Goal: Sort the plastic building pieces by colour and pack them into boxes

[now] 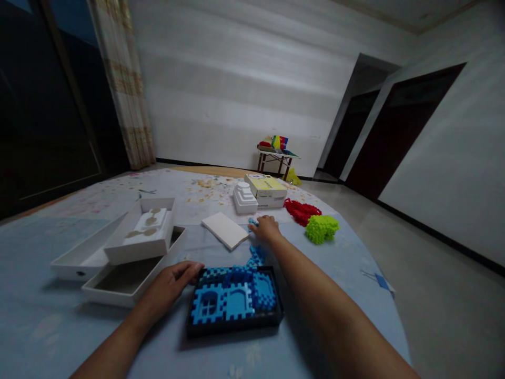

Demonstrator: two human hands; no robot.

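A shallow black box (236, 329) filled with blue interlocking building pieces (238, 302) lies in front of me; one piece has a window shape. My left hand (175, 284) is at the box's far left corner, its thumb and fingers closed together against the rim. Beyond the box, my right hand (267, 229) reaches forward, with fingers curled down on a small blue building piece (252, 225) that they partly hide. More blue pieces (256, 256) rest just past the box's far edge, below the right wrist.
Open white boxes (134, 300) are stacked at left. A white flat board (224, 230) lies midway. Farther back stand a stepped white block (244, 199) and a yellow-white box (268, 190). Red netting (302, 210) and a bright green bumpy block (321, 229) are at right.
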